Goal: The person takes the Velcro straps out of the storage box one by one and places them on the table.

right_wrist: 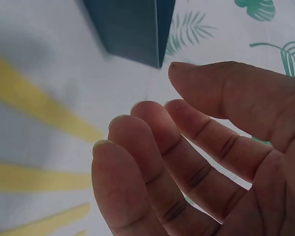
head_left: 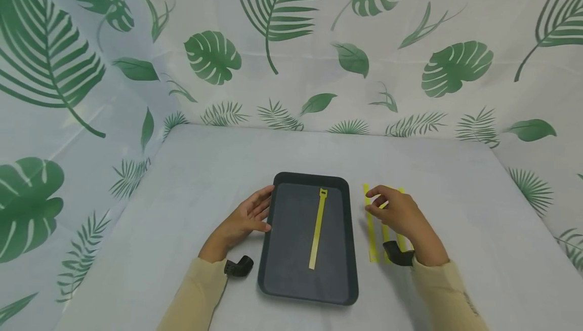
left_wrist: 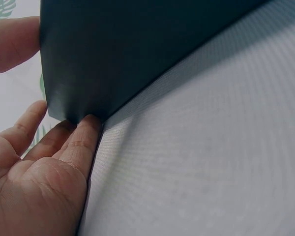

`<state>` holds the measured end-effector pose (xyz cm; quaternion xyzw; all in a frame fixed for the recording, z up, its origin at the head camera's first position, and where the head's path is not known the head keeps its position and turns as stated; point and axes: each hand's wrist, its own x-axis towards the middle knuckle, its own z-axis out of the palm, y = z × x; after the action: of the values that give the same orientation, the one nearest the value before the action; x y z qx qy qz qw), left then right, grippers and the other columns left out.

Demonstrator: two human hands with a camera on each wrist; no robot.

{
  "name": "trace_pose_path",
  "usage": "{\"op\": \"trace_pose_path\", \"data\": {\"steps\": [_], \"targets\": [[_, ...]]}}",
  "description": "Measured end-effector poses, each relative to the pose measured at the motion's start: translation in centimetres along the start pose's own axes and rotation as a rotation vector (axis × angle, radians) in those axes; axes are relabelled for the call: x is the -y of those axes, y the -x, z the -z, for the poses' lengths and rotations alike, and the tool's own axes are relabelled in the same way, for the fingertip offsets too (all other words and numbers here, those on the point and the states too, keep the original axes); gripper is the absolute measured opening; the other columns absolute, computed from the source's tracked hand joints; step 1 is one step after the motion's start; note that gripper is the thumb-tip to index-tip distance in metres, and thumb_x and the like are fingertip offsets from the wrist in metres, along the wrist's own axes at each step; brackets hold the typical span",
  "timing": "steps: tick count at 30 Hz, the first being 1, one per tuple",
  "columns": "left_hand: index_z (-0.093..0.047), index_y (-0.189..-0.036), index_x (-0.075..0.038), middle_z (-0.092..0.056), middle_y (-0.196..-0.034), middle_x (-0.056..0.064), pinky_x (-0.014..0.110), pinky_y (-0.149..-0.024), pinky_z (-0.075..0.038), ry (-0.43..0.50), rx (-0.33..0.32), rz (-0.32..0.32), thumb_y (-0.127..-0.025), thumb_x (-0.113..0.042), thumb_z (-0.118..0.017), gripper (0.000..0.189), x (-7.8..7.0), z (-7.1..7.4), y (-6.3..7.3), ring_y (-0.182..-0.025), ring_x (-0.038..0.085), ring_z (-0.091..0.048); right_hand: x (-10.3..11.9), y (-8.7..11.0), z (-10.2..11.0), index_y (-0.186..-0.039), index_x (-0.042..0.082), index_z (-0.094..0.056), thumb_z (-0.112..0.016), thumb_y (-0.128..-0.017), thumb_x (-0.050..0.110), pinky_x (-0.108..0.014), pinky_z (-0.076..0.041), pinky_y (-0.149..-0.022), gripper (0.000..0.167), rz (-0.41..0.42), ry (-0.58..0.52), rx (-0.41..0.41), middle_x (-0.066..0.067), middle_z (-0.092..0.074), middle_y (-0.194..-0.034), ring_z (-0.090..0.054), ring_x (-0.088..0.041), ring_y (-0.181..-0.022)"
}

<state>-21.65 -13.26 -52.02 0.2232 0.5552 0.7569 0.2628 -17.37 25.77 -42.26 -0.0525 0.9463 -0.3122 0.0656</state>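
A dark grey tray point(head_left: 289, 250) lies lengthwise before me, with one yellow cable strap point(head_left: 317, 230) inside, its slotted head toward the far end. My left hand point(head_left: 241, 222) rests at the tray's left side. In the left wrist view, fingertips of that hand point(left_wrist: 44, 182) touch the foot of the tray's outer wall point(left_wrist: 88, 59), the thumb higher up. To the right of the tray, my right hand point(head_left: 401, 212) hovers over several more yellow straps point(head_left: 371, 240), partly covering them. The right wrist view shows this hand point(right_wrist: 187, 172) with loosely bent fingers and nothing held.
A white cloth point(head_left: 209, 159) covers the table. Behind and at the sides hangs a white curtain point(head_left: 300, 83) printed with green leaves. Each wrist wears a small black camera mount, seen at the left cuff point(head_left: 239, 266) and at the right cuff point(head_left: 398, 254).
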Motion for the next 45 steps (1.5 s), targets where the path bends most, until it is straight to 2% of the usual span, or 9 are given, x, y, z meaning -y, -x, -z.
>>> {"op": "trace_pose_path", "data": {"steps": [11, 16, 25, 33, 39, 45], "targets": [[-0.012, -0.171, 0.003, -0.011, -0.178, 0.026, 0.024, -0.123, -0.039, -0.008, -0.017, 0.011, -0.081, 0.009, -0.076, 0.111, -0.3, -0.2, 0.0, -0.165, 0.042, -0.012, 1.8, -0.8, -1.3, -0.127, -0.002, -0.068, -0.077, -0.099, 0.012, -0.035, -0.055, -0.065, 0.032, 0.006, -0.014, 0.002, -0.013, -0.074, -0.100, -0.070, -0.023, -0.081], [-0.012, -0.172, 0.003, -0.012, -0.179, 0.025, 0.023, -0.122, -0.039, -0.004, -0.024, 0.015, -0.080, 0.009, -0.076, 0.112, -0.3, -0.2, 0.0, -0.165, 0.042, -0.013, 2.7, -1.2, -1.8, -0.126, -0.002, -0.069, -0.077, -0.099, 0.012, -0.035, -0.055, -0.064, 0.031, 0.034, 0.000, -0.006, -0.012, -0.074, -0.099, -0.070, -0.021, -0.078], [-0.013, -0.171, 0.004, -0.012, -0.178, 0.025, 0.023, -0.123, -0.038, -0.003, -0.032, 0.011, -0.078, 0.011, -0.073, 0.111, -0.1, -0.1, 0.0, -0.165, 0.041, -0.013, 4.4, -1.7, -2.3, -0.127, -0.004, -0.068, -0.074, -0.100, 0.009, -0.039, -0.059, -0.065, 0.030, 0.081, -0.027, 0.030, -0.014, -0.074, -0.102, -0.071, -0.020, -0.074], [-0.015, -0.171, 0.004, -0.014, -0.178, 0.025, 0.025, -0.124, -0.038, 0.000, -0.041, 0.016, -0.078, 0.012, -0.074, 0.110, -0.1, -0.1, 0.0, -0.165, 0.041, -0.014, 5.3, -2.4, -3.4, -0.125, -0.004, -0.070, -0.075, -0.099, 0.006, -0.037, -0.057, -0.067, 0.029, 0.146, -0.016, 0.034, -0.009, -0.072, -0.096, -0.067, -0.018, -0.075], [-0.016, -0.171, 0.003, -0.015, -0.178, 0.025, 0.026, -0.124, -0.038, -0.006, -0.042, 0.016, -0.078, 0.010, -0.074, 0.110, -0.2, -0.1, -0.1, -0.165, 0.041, -0.015, 6.0, -3.0, -4.1, -0.125, -0.004, -0.071, -0.074, -0.099, 0.004, -0.043, -0.060, -0.075, 0.027, 0.171, -0.026, 0.083, -0.011, -0.073, -0.100, -0.069, -0.023, -0.084], [-0.015, -0.171, 0.003, -0.014, -0.179, 0.024, 0.027, -0.125, -0.037, -0.019, -0.033, 0.010, -0.080, 0.009, -0.075, 0.110, -0.3, -0.1, 0.0, -0.165, 0.041, -0.014, 6.4, -3.6, -5.0, -0.118, -0.003, -0.074, -0.073, -0.096, -0.005, -0.047, -0.061, -0.081, 0.022, 0.208, 0.021, 0.121, -0.013, -0.074, -0.103, -0.073, -0.031, -0.093]]}}
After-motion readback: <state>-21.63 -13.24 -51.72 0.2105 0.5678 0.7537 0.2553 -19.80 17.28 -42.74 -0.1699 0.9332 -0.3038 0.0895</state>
